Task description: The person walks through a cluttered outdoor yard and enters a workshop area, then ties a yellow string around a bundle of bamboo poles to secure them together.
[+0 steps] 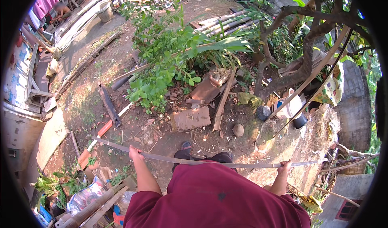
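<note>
far worker: at 10 o'clock i pick up a person point(61, 11) crouched near hanging cloths point(45, 2).
grey bucket point(104, 13): between 10 and 11 o'clock, standing upright on the ground.
red-and-white pole point(105, 128): lying toward 8 to 9 o'clock; the strip's left tip overlaps it in my view, and i cannot tell whether they touch.
dark plank point(109, 106): on the soil at 9 o'clock, just beside that pole.
left hand point(135, 152): at 8 o'clock; i see this grip clamped on the strip, a little in from its left tip.
leafy shrub point(157, 66): toward 11 o'clock, green and spreading.
brown slab point(192, 118): flat on the soil, just below the middle of my view.
long strip point(242, 165): flat, thin and greyish, running from 8 o'clock past 6 to 4, in front of the maroon shirt point(214, 195), held up between both hands in a shallow curve.
bamboo poles point(226, 24): stacked at 1 o'clock.
round stone point(238, 129): on the ground at 4 o'clock.
right hand point(285, 166): also at 4 o'clock; its grip is clamped on the strip too, with the right tip reaching out beyond it.
white bucket point(287, 105): at 3 o'clock, tipped over beneath the tree point(313, 54).
</note>
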Motion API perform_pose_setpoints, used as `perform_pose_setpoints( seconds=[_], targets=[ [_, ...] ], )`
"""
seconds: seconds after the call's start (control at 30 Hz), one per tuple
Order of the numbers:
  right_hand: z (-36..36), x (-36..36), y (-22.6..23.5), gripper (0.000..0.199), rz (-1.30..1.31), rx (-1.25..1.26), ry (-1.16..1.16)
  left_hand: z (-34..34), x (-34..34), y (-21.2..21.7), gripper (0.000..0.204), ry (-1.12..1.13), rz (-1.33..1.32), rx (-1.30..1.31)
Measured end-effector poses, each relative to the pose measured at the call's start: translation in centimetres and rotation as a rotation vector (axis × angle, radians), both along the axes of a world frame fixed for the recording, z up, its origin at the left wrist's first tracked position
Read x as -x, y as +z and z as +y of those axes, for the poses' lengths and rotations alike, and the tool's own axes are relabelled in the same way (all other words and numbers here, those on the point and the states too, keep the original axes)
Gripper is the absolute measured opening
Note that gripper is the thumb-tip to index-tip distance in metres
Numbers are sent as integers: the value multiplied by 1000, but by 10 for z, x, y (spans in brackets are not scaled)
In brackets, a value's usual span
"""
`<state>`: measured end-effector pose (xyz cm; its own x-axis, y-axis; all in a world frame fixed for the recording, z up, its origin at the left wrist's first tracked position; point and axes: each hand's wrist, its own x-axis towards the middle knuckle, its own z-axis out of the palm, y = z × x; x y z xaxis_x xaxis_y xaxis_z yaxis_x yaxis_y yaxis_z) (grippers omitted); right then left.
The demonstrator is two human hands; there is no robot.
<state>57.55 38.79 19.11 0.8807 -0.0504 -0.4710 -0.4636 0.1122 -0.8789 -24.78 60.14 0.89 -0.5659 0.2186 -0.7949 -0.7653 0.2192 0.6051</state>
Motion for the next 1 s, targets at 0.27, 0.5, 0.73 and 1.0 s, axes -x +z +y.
perform_pose_setpoints(
  seconds=[0.27,0.5,0.73,1.0],
  targets=[
    [-19,29,24,30,-47,48,-58,22,-17,4,29,-10,26,-3],
    [-29,10,44,20,-94,73,-28,14,-32,-25,34,45,64,69],
    [-1,23,84,27,-206,9,49,-18,-38,-40,34,79,37,189],
    [80,48,79,34,-171,33,202,-39,-14,-25,38,219,129,382]
  ],
)
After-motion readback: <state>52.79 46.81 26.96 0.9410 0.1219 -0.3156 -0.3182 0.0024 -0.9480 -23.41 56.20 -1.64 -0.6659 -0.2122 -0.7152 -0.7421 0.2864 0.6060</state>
